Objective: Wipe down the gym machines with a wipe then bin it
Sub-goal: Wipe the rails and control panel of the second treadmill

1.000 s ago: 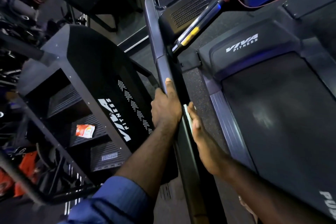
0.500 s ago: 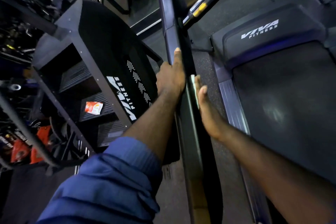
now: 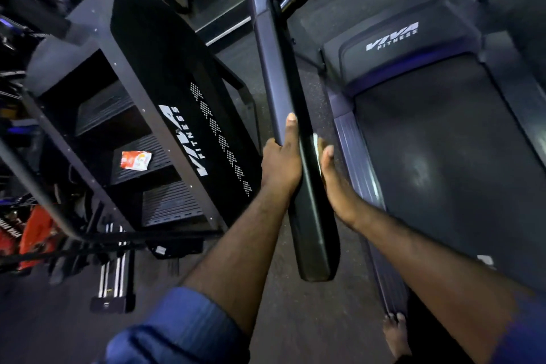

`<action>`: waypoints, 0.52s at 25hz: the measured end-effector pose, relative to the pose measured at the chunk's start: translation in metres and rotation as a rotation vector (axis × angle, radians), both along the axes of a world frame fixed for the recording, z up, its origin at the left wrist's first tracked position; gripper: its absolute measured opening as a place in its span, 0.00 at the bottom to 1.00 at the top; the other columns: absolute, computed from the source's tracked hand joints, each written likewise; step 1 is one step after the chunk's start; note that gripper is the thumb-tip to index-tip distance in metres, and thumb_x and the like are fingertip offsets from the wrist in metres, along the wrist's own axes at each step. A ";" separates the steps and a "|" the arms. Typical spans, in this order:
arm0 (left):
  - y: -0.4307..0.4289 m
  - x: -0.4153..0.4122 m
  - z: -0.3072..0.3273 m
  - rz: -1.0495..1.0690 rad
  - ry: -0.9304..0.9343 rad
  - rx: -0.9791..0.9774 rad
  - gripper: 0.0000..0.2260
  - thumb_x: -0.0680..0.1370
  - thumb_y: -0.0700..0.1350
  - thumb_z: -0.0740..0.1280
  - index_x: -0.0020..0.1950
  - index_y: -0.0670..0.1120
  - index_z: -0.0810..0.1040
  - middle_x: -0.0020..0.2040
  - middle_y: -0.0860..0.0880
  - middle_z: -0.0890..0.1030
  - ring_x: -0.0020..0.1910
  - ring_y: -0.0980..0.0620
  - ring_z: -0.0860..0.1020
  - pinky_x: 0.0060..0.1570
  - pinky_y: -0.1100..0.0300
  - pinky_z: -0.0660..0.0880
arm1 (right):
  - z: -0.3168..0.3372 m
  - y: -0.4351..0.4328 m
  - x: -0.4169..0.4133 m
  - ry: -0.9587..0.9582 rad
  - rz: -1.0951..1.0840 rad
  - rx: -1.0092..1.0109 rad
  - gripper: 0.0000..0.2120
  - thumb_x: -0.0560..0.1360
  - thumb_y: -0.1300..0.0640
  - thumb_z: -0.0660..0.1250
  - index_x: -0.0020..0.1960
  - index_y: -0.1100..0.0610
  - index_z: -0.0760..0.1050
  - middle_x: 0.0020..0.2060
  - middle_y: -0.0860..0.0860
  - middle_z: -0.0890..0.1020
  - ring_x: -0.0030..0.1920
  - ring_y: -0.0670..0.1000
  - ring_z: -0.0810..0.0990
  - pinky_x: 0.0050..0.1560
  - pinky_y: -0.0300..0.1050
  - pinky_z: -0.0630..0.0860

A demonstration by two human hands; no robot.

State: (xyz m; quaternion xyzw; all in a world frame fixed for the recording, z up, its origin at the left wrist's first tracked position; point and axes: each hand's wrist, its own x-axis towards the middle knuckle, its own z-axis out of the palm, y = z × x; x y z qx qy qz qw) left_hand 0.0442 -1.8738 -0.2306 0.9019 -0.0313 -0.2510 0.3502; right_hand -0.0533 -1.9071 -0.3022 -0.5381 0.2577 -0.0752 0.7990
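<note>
Handrail of the treadmill: gripped on the left, wipe pressed on its right.
The handrail is clasped by the left hand, thumb laid straight along its top and fingers curled round the far edge. The wipe is held flat against the rail's right side by the straight fingers of the right hand; only a pale strip is seen at the fingertips.
</note>
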 end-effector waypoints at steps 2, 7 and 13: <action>0.014 -0.019 0.004 -0.005 0.028 -0.022 0.54 0.66 0.84 0.58 0.74 0.41 0.74 0.68 0.44 0.80 0.65 0.44 0.80 0.69 0.44 0.75 | 0.001 0.034 -0.043 -0.019 0.038 -0.019 0.51 0.71 0.16 0.43 0.85 0.45 0.43 0.83 0.37 0.44 0.80 0.35 0.42 0.84 0.51 0.43; 0.045 -0.049 0.002 0.007 0.074 -0.104 0.46 0.64 0.81 0.67 0.66 0.47 0.81 0.58 0.49 0.86 0.57 0.50 0.85 0.65 0.48 0.79 | 0.032 0.032 -0.050 -0.052 0.024 0.031 0.42 0.78 0.26 0.40 0.85 0.48 0.47 0.84 0.43 0.49 0.80 0.36 0.48 0.74 0.24 0.49; 0.066 -0.081 0.006 0.053 0.095 -0.130 0.54 0.65 0.82 0.67 0.78 0.45 0.71 0.73 0.48 0.77 0.69 0.47 0.77 0.73 0.50 0.70 | 0.044 0.109 -0.120 0.016 -0.120 0.188 0.47 0.72 0.21 0.39 0.84 0.45 0.46 0.81 0.35 0.47 0.77 0.31 0.46 0.63 0.17 0.51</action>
